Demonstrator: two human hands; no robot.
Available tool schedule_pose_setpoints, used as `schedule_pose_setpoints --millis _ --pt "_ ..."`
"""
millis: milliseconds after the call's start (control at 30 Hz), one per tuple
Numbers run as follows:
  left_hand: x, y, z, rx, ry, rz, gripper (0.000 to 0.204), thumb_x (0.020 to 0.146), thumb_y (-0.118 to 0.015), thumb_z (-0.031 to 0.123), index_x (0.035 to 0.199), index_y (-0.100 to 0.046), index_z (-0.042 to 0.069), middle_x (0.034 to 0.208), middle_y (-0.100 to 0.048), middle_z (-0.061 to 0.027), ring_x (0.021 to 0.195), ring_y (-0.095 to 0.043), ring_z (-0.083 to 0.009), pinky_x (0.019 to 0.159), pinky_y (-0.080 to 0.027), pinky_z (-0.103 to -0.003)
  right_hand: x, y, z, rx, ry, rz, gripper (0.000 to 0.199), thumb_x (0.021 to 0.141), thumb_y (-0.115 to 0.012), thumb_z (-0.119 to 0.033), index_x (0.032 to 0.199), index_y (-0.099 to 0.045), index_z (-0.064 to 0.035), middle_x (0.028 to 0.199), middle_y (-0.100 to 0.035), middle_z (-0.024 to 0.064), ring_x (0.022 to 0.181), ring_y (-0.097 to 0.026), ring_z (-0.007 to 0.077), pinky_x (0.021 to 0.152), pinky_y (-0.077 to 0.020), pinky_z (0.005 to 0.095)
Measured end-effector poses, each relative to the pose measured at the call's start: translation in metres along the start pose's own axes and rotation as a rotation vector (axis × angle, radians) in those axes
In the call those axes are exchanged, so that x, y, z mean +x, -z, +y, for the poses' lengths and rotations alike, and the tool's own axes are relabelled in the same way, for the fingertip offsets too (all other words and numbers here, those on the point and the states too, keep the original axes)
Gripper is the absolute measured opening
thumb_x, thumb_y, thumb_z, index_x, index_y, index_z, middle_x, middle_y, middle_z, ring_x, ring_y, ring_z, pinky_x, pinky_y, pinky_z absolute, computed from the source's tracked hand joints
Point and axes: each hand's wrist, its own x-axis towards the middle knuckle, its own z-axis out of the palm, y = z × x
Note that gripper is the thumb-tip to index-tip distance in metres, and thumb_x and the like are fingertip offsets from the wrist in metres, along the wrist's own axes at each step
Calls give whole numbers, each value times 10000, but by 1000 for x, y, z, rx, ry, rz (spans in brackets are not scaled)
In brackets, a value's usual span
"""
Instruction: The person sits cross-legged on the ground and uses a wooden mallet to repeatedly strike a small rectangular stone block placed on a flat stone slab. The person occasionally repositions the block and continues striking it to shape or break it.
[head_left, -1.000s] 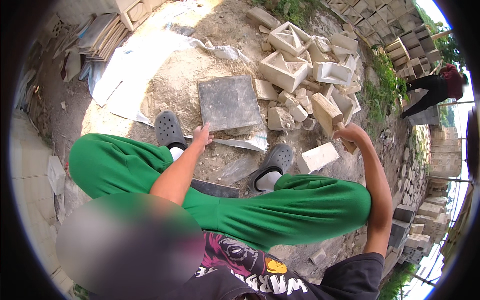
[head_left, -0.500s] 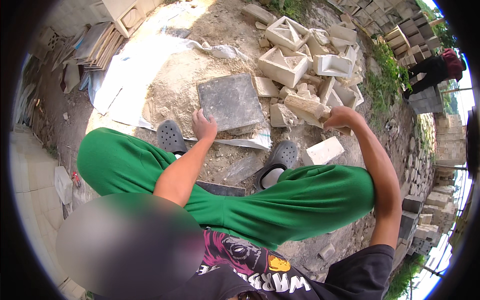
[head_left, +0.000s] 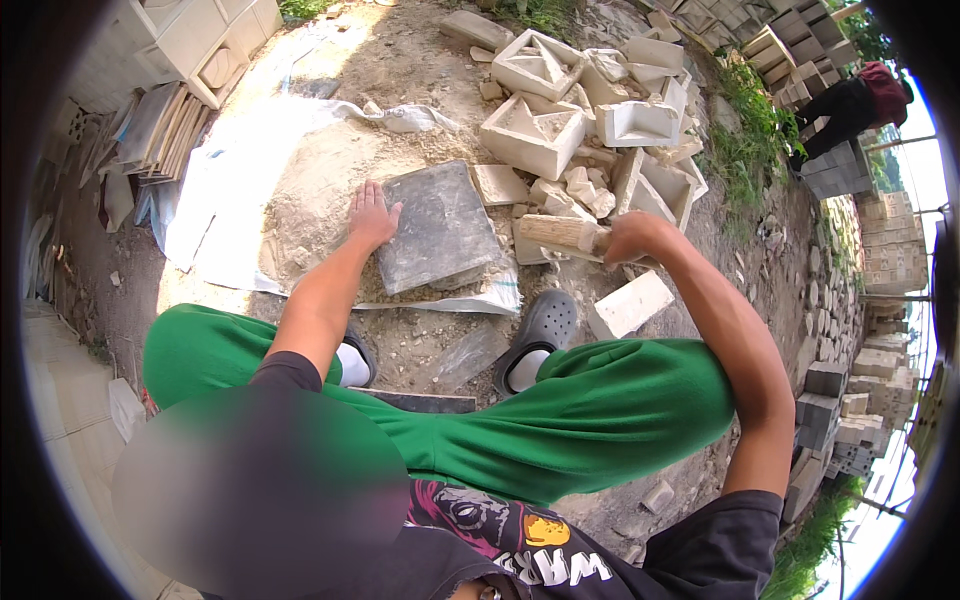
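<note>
In front of me a dark square slab (head_left: 440, 228) lies turned on a pale sheet, with sandy powder around it. My left hand (head_left: 372, 215) rests at its left edge, fingers stretched out over the powder and the thumb by the slab. My right hand (head_left: 640, 240) is closed round the narrow end of a wooden mallet (head_left: 560, 233). The mallet's thick, round, pale head points left, toward the slab's right side but apart from it.
Pale broken moulded blocks (head_left: 535, 135) are heaped beyond the mallet. A white brick (head_left: 632, 304) lies near my right shoe (head_left: 545, 325). Thin boards (head_left: 165, 130) are stacked at the far left. Another person (head_left: 850, 110) bends over grey blocks at the far right.
My left hand has moved forward along the slab's left edge. The slab looks slightly turned. My right hand has brought the mallet a little left and nearer me.
</note>
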Motion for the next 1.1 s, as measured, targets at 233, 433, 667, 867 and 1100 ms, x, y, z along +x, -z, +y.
schedule_pose_setpoints --millis 233,433,667,867,1100 --pt "-7 1 -8 16 138 197 797 1011 -355 518 1571 -162 -16 1659 -94 -199 1545 -35 -322 1241 -28 -445 -4 1 3 29 -1 5 445 663 -782 -353 977 -766 -39 981 -740 167 913 -710 313 810 -555 401" --pt "-18 -20 -5 -37 -320 131 811 1003 -376 549 1570 -191 -1 1661 -119 -174 1542 -84 -308 1240 -80 -451 0 5 -4 -14 6 30 432 678 -770 -345 984 -764 -40 982 -738 171 913 -708 320 823 -553 401" --pt "25 21 -7 -202 43 192 688 1020 -376 452 1548 -278 22 1647 -180 -173 1532 -140 -309 1235 -133 -449 -8 13 -12 12 21 45 425 680 -764 -343 969 -763 -31 981 -735 178 905 -708 320 809 -553 414" --pt "2 -15 -74 -316 133 391 518 1012 -433 308 1451 -457 34 1571 -339 -173 1464 -290 -320 1196 -250 -419 -1 17 -16 -15 41 51 415 679 -770 -341 963 -764 -39 966 -736 174 891 -709 316 796 -552 414" --pt "-77 -36 -76 -334 -75 582 253 947 -589 243 1132 -635 76 1108 -584 -124 1098 -547 -324 961 -437 -452 4 16 -16 -24 17 28 396 680 -776 -320 960 -765 -41 950 -737 168 891 -711 314 790 -555 407"
